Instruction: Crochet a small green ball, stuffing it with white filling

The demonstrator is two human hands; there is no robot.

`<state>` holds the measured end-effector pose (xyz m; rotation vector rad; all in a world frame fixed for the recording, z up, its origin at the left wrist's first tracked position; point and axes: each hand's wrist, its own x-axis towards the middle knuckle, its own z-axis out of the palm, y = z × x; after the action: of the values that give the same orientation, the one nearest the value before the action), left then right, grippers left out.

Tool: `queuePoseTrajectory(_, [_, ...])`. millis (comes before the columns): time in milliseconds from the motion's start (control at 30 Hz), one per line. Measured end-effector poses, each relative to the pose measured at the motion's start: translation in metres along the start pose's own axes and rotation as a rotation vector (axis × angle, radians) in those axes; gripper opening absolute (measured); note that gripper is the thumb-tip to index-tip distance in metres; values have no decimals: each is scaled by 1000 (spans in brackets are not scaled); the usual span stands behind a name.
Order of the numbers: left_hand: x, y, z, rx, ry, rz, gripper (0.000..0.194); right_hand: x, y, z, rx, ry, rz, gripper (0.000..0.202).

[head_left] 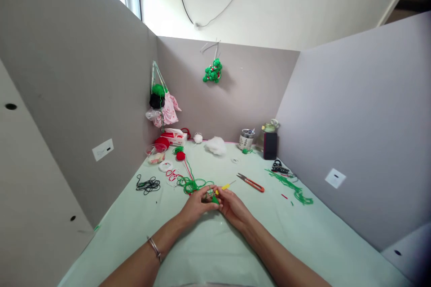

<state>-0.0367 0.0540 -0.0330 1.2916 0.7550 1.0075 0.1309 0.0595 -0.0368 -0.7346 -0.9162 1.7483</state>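
Observation:
Both hands meet above the pale green tabletop. My left hand [198, 202] has its fingers curled round a small green yarn piece [214, 199], which shows between the two hands. Next to it my right hand [233, 206] is closed on a yellow-handled hook [225, 186], whose thin metal end points up and to the right. Fingers partly hide the yarn piece. Just beyond my left hand lies a loose tangle of green yarn [190, 184], with strands running back to a red yarn ball [181, 156].
Orange-handled snips [251, 182] lie right of the hands. Cut green strands [292, 187] and black scissors [279, 167] are farther right. Black cord [147, 184] lies left. Along the back stand a tissue box [177, 137], white stuffing [216, 145], a tin [246, 139] and a phone [270, 145].

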Motion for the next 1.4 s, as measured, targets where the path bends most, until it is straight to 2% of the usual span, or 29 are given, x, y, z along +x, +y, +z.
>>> queuePoseTrajectory(367, [-3, 6, 4, -65, -4, 19, 68, -7, -5, 16, -12, 31, 7, 42])
queuePoseTrajectory(867, [-4, 10, 8, -92, -6, 4, 63, -7, -4, 15, -32, 50, -8, 41])
queuePoseTrajectory(1067, [-7, 23, 14, -137, 27, -16, 69, -9, -10, 19, -58, 110, -21, 46])
queuePoseTrajectory(1167, [-18, 35, 18, -180, 83, -1, 71, -22, -20, 29, -82, 148, -74, 49])
queuePoseTrajectory(1300, [-52, 55, 32, -239, 177, 35, 64, -57, -31, 51, -142, 173, -191, 42])
queuePoseTrajectory(1400, [-79, 69, 44, -270, 244, 52, 55, -84, -35, 70, -397, 192, -484, 29])
